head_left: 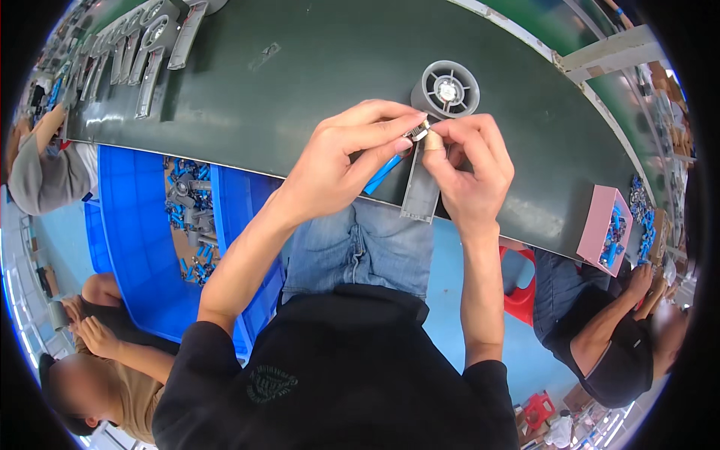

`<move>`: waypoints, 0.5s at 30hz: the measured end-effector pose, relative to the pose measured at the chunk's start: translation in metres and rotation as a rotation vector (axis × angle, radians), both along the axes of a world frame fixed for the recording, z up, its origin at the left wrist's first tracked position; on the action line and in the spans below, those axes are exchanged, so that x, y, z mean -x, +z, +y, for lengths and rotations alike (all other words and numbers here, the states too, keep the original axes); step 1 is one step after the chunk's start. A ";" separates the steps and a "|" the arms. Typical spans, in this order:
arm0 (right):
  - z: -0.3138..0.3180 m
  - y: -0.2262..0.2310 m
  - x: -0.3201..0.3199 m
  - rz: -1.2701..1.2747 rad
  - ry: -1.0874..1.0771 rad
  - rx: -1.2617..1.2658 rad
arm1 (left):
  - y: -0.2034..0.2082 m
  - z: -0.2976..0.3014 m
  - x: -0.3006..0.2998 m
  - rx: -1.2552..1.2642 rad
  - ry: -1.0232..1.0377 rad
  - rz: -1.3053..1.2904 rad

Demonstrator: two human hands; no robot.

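Observation:
Above the bench edge, my left hand (341, 154) pinches a small metallic part (418, 133) between thumb and fingertips. My right hand (474, 165) has thumb and index finger closed at the same part's right side; a tan wrap (433, 141) covers one of its fingertips. Below my left fingers a blue cylindrical battery (384, 173) slants down; whether it is wired to the small part is hidden. Beneath both hands lies a grey plastic housing, with a round spoked head (446, 89) beyond my fingers and a long open handle (419, 190) reaching to the bench's near edge.
Several similar grey housings (154, 64) stand at the bench's far left. A large blue bin (139, 240) with blue batteries and grey parts is at my left. A pink box (598, 225) of blue batteries sits at right. Co-workers are on both sides; a red stool (520, 289) is at right.

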State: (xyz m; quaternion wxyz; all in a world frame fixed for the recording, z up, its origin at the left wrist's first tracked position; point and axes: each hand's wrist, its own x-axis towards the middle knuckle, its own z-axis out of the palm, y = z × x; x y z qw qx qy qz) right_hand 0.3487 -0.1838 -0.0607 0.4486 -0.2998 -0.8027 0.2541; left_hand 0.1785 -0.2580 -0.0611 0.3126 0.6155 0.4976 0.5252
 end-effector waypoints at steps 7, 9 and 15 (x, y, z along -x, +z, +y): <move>0.001 -0.005 0.001 0.002 0.021 -0.101 | -0.003 0.001 0.001 0.006 -0.018 -0.093; 0.003 -0.005 0.001 -0.003 0.033 -0.127 | -0.001 0.001 0.003 0.029 -0.031 -0.101; 0.005 -0.006 -0.003 -0.035 0.050 -0.167 | 0.001 0.003 0.008 0.006 -0.108 -0.051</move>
